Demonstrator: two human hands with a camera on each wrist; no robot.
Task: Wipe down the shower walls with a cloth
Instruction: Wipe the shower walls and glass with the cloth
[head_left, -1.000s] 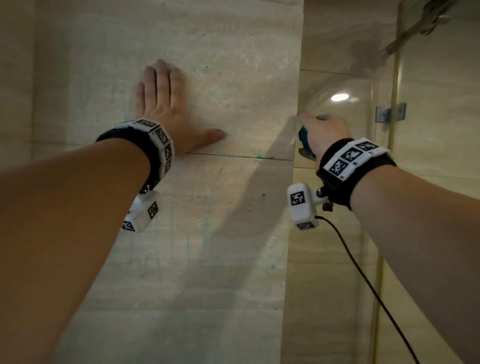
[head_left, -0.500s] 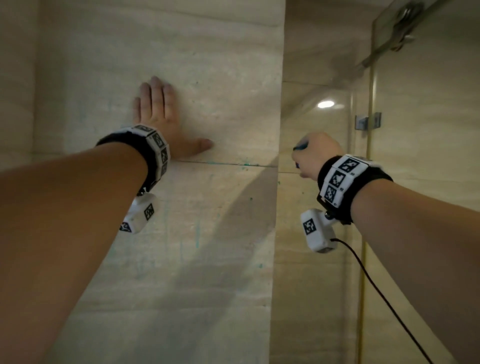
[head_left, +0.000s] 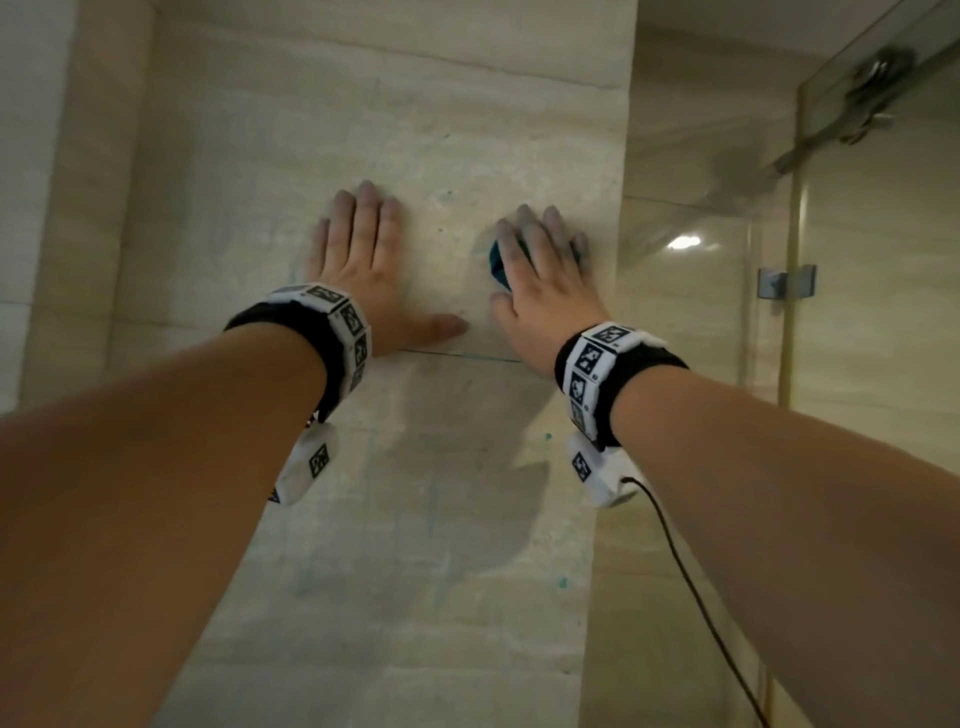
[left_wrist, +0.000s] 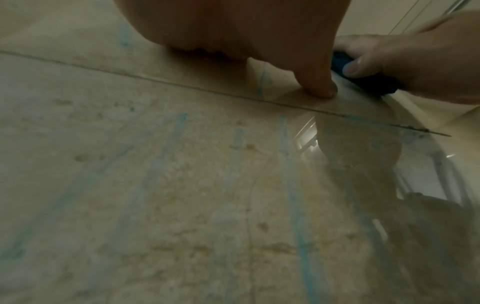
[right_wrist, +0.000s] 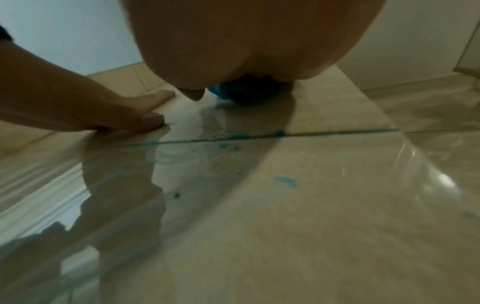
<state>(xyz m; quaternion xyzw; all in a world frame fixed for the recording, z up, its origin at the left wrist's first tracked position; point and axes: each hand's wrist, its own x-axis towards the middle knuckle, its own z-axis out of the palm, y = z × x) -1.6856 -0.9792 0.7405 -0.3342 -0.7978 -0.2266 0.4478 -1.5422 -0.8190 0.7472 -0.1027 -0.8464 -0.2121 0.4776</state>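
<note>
The person stands close to the shower wall (head_left: 426, 519), with both arms stretched toward it. The left hand (head_left: 363, 260) lies flat on the tile, its fingers (head_left: 366, 218) straight and together, the thumb spread out along the grout line (head_left: 457, 354); it holds nothing and I think it only gives support. The right hand (head_left: 545, 275) presses a blue cloth (head_left: 500, 265) against the same tile, just beside the left hand and not far from the wall's right edge. Its fingers are spread and lightly bent over the cloth, which is bunched under the palm, so only a small part of it shows. Below the grout line there are thin blue streaks (left_wrist: 296, 216) and small blue spots (right_wrist: 285, 182) on the stone, so I judge this lower part is not yet wiped. What could go wrong: the tile looks glossy and perhaps wet, so the supporting hand may slip. The bunched cloth covers little surface and may smear the blue marks or miss some. The glass door (head_left: 872, 312) is near on the right, and a wide stroke could hit it.
</note>
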